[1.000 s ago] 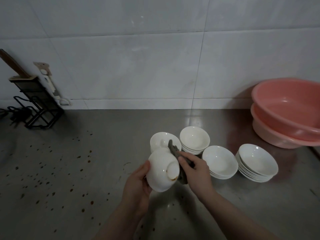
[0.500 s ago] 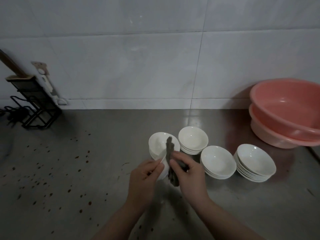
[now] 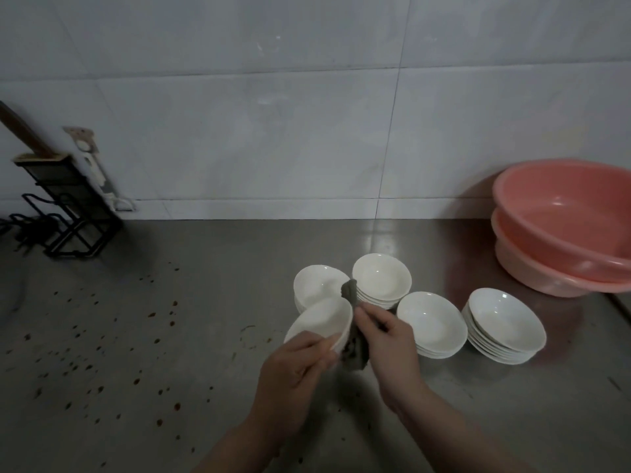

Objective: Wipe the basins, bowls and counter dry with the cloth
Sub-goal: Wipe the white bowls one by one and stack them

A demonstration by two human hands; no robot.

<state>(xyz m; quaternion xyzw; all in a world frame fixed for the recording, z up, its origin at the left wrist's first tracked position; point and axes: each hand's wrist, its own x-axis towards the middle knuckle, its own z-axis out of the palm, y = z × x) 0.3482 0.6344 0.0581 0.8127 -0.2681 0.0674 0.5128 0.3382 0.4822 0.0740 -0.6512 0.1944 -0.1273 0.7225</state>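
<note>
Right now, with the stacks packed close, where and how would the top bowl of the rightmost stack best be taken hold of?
Probably by the rim of the rightmost stack's top bowl, on its right, nearer side. That rim overhangs the bowls beneath, and the neighbouring stack crowds its left, so come from the right with thumb inside and fingers under the lip.

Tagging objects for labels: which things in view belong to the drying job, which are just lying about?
Job: held bowl, cloth, left hand, right hand, bowl stacks, pink basins, counter.
Lying about: black rack, wall socket.
</note>
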